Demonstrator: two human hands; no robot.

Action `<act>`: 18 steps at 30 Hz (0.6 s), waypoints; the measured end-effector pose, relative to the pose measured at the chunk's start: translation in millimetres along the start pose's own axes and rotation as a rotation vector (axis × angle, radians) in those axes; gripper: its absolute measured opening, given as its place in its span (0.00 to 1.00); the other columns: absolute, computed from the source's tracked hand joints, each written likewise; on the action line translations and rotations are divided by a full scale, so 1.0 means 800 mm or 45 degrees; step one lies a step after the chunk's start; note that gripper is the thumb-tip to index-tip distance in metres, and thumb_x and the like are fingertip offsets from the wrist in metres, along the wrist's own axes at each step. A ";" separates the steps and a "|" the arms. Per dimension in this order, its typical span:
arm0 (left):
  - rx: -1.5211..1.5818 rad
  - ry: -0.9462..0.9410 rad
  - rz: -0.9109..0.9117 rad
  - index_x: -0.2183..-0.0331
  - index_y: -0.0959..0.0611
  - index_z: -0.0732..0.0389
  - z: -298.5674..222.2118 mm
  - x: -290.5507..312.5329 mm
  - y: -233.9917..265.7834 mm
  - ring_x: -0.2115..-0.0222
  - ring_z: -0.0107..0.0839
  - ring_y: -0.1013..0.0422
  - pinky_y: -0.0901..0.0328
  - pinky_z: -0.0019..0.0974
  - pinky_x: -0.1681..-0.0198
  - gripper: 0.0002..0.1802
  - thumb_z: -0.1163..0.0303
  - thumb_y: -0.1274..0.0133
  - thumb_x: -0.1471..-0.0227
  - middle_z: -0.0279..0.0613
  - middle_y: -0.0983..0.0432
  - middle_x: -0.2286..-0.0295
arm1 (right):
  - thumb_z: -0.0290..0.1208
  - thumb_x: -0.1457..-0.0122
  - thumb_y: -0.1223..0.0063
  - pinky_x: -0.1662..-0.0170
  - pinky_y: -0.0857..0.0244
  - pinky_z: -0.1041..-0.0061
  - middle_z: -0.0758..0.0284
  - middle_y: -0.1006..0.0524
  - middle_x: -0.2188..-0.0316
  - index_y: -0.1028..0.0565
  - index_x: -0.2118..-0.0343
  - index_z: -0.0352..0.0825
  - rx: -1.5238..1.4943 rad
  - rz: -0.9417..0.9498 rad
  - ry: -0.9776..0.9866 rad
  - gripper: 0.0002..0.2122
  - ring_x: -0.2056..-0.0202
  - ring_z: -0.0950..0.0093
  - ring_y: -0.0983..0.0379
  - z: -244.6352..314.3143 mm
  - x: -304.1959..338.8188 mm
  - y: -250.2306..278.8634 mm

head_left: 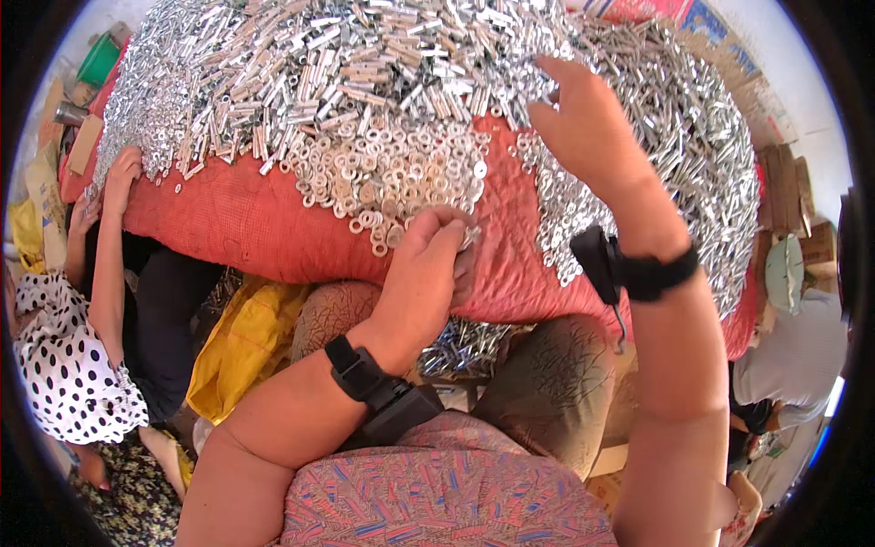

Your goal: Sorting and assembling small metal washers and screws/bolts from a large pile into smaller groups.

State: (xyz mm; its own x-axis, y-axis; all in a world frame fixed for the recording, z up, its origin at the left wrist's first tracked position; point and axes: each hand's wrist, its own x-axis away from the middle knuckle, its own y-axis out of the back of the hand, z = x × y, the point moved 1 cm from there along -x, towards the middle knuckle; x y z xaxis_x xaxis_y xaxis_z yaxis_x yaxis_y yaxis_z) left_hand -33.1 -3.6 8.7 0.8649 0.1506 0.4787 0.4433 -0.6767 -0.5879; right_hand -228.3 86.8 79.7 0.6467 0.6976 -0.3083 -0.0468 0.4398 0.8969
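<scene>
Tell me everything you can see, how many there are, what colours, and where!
Metal tubes: too many to count, silver, heaped across the top.
Washers: too many to count, silver, mostly along the heap's front.
Sacking: count unclear, red, under the metal.
Large sack: one, yellow, near the left knee.
Tub: one, green, upper left.
Boxes: several, brown, right edge.
Co-workers: at least one, black-and-white dotted top, left.
Patterned top: one, multicoloured, bottom middle.
Wrist straps: two, black, on the person's wrists.
Left grip: one, bare, pinching a small silver piece by the washers.
Right grip: one, bare, fingers parted, at the heap's right part.
</scene>
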 end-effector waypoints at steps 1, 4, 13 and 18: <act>0.012 0.024 0.003 0.61 0.28 0.54 0.002 -0.001 -0.004 0.86 0.17 0.51 0.54 0.23 0.83 0.07 0.67 0.60 0.39 0.25 0.45 0.84 | 0.22 0.52 0.50 0.51 0.34 0.58 0.43 0.27 0.59 0.27 0.61 0.24 0.100 -0.201 -0.040 0.14 0.56 0.48 0.29 -0.034 0.000 -0.022; -0.034 -0.001 -0.013 0.62 0.28 0.54 0.004 -0.004 -0.003 0.86 0.16 0.52 0.55 0.23 0.83 0.07 0.66 0.59 0.39 0.24 0.45 0.84 | 0.20 0.51 0.48 0.52 0.33 0.58 0.46 0.29 0.58 0.28 0.61 0.27 0.374 0.044 -0.252 0.12 0.57 0.48 0.29 -0.068 -0.004 -0.055; -0.012 -0.018 -0.004 0.62 0.28 0.55 0.004 -0.005 0.001 0.85 0.16 0.51 0.55 0.23 0.83 0.07 0.66 0.60 0.38 0.24 0.45 0.83 | 0.20 0.50 0.52 0.60 0.30 0.58 0.51 0.27 0.67 0.26 0.69 0.32 0.404 0.008 -0.180 0.06 0.65 0.51 0.26 -0.088 0.010 -0.070; 0.020 -0.027 -0.008 0.62 0.28 0.55 0.007 -0.007 0.000 0.85 0.16 0.51 0.55 0.23 0.83 0.07 0.67 0.61 0.38 0.24 0.45 0.83 | 0.23 0.49 0.54 0.61 0.31 0.56 0.49 0.24 0.68 0.27 0.70 0.33 0.368 0.024 -0.250 0.05 0.64 0.49 0.26 -0.101 0.013 -0.071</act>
State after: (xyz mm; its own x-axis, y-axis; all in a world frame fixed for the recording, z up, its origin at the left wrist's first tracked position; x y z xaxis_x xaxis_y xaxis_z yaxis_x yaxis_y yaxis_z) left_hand -36.6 -0.4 2.4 0.8669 0.1705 0.4684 0.4521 -0.6645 -0.5950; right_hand -280.4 114.8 0.0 0.7834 0.5693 -0.2495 0.1397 0.2299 0.9631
